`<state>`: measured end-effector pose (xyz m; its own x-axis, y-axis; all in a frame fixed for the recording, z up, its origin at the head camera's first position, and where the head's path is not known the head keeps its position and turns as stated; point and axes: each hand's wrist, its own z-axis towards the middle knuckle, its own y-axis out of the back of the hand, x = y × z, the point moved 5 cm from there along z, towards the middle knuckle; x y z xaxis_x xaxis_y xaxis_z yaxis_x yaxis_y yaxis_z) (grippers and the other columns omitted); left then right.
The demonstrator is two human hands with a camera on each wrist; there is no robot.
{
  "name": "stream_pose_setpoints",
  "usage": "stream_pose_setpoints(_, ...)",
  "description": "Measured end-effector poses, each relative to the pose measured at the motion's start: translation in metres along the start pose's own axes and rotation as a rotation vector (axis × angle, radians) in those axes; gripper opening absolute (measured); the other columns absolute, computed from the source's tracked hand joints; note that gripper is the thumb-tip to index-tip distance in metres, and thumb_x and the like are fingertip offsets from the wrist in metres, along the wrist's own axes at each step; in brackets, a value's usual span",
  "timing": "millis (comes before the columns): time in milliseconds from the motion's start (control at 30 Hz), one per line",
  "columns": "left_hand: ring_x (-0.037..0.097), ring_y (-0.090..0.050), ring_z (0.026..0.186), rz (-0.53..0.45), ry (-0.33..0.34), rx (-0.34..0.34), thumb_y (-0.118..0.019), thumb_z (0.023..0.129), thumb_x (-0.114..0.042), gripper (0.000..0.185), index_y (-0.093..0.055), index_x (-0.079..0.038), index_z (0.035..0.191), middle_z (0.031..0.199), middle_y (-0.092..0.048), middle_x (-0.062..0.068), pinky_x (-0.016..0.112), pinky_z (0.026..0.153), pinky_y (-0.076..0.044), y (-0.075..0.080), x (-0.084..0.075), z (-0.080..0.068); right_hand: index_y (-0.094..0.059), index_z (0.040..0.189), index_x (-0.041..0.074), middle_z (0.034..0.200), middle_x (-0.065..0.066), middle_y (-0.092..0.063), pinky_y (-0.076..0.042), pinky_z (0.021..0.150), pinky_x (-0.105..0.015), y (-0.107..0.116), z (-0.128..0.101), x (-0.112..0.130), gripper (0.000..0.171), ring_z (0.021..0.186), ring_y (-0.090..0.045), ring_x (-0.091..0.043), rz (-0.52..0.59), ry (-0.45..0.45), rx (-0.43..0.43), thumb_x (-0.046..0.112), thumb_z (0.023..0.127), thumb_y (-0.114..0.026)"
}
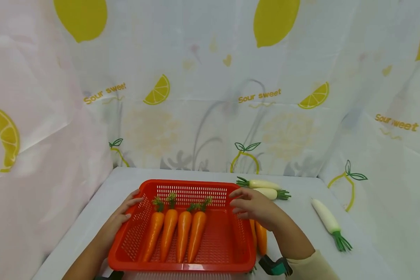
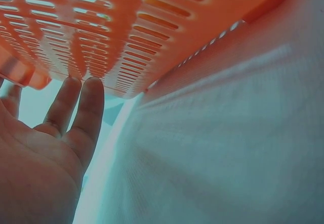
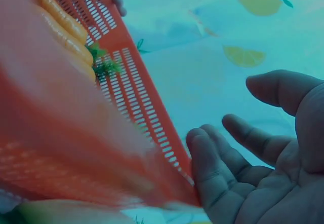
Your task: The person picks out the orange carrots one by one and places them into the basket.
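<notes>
A red plastic basket [image 1: 224, 233] with slotted walls stands in front of me in the head view. Several orange carrots [image 1: 183, 235] with green tops lie side by side in its left half. My left hand [image 1: 119, 216] is at the basket's left side; in the left wrist view its extended fingers [image 2: 91, 102] touch the slotted outer wall. At the far right corner, my right hand [image 1: 253, 206] has its fingertips right at the rim. The right wrist view shows that hand's thumb spread away from loosely bent fingers [image 3: 207, 158], with nothing between them.
More carrots [image 1: 261, 237] lie outside the basket's right wall, partly under my right forearm. Two white radishes [image 1: 266, 184] rest behind my right hand, and another white radish [image 1: 327, 216] lies farther right. A lemon-print curtain [image 1: 203, 116] encloses the white table [image 1: 297, 194].
</notes>
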<state>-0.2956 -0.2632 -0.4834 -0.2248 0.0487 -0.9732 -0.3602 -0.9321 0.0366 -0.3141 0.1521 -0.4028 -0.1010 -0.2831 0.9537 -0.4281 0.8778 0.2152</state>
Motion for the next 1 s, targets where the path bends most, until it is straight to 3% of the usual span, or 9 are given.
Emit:
stream_pose_setpoints(200, -0.005, -0.044, 0.139, -0.013, -0.017, 0.015, -0.027, 0.107, -0.005, 0.053, -0.029, 0.003, 0.159, 0.174, -0.007, -0.008, 0.033, 0.098, -0.057, 0.001, 0.000, 0.001, -0.052, 0.137, -0.004, 0.121, -0.017, -0.061, -0.057, 0.087, -0.035, 0.012, -0.007, -0.015, 0.046, 0.102, -0.064, -0.027, 0.046, 0.018, -0.068, 0.025, 0.103, -0.062)
stream_pose_setpoints(367, -0.003, -0.046, 0.138, -0.001, -0.034, 0.026, -0.029, 0.109, -0.008, 0.053, -0.027, 0.004, 0.160, 0.174, -0.006, -0.008, 0.032, 0.098, -0.057, 0.000, 0.002, 0.002, -0.054, 0.138, -0.002, 0.121, -0.013, -0.065, -0.057, 0.090, -0.039, 0.029, -0.016, -0.029, 0.045, 0.102, -0.065, -0.025, 0.057, -0.007, -0.139, 0.027, 0.104, -0.062)
stream_pose_setpoints(600, -0.004, -0.042, 0.141, -0.011, -0.082, 0.034, -0.028, 0.107, -0.004, 0.052, -0.031, 0.004, 0.159, 0.173, -0.011, -0.012, 0.028, 0.101, -0.055, -0.001, 0.000, 0.004, -0.056, 0.134, 0.000, 0.124, -0.016, -0.063, -0.058, 0.089, -0.038, 0.043, -0.023, -0.042, 0.041, 0.102, -0.065, -0.029, 0.059, -0.031, -0.214, 0.025, 0.103, -0.063)
stream_pose_setpoints(833, -0.011, -0.035, 0.140, -0.003, 0.000, 0.003, -0.028, 0.106, -0.006, 0.052, -0.031, 0.002, 0.158, 0.175, -0.004, -0.005, 0.032, 0.098, -0.057, 0.002, 0.001, -0.001, -0.055, 0.136, -0.005, 0.125, -0.020, -0.063, -0.059, 0.090, -0.041, 0.049, -0.027, -0.061, 0.041, 0.102, -0.066, -0.029, 0.038, -0.026, -0.277, 0.022, 0.105, -0.060)
stream_pose_setpoints(1000, -0.015, -0.032, 0.140, 0.018, 0.003, 0.002, -0.028, 0.106, -0.006, 0.052, -0.032, 0.002, 0.157, 0.175, -0.003, -0.003, 0.029, 0.099, -0.055, 0.002, 0.000, -0.001, -0.057, 0.138, -0.003, 0.126, -0.019, -0.066, -0.060, 0.092, -0.043, 0.054, -0.030, -0.075, 0.040, 0.103, -0.066, -0.027, 0.025, -0.057, -0.330, 0.020, 0.105, -0.060)
